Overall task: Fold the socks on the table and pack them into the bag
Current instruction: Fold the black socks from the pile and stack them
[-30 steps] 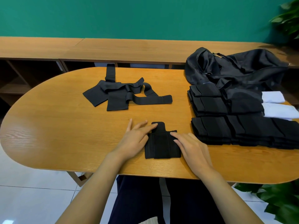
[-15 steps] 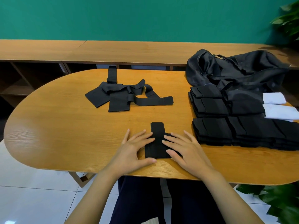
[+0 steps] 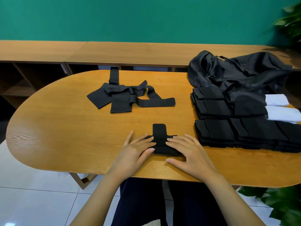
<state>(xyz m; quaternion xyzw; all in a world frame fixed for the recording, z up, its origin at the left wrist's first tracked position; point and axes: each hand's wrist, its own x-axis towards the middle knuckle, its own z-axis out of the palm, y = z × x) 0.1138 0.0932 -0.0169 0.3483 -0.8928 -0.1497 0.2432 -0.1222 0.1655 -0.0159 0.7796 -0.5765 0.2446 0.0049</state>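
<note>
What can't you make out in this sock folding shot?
Head view only.
Inside of the bag: its own crumpled black fabric hides it.
Edges of the sock being folded: under the left hand and right hand.
Count in the folded stacks: black on black, right end cut by the frame edge.
White folded pieces: partly behind the stacks, cut off right.

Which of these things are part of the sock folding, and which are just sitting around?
In the job: sock, pressed by left hand and right hand; loose socks; folded stacks; bag; table.
Just around: plant; bench; green wall.
</note>
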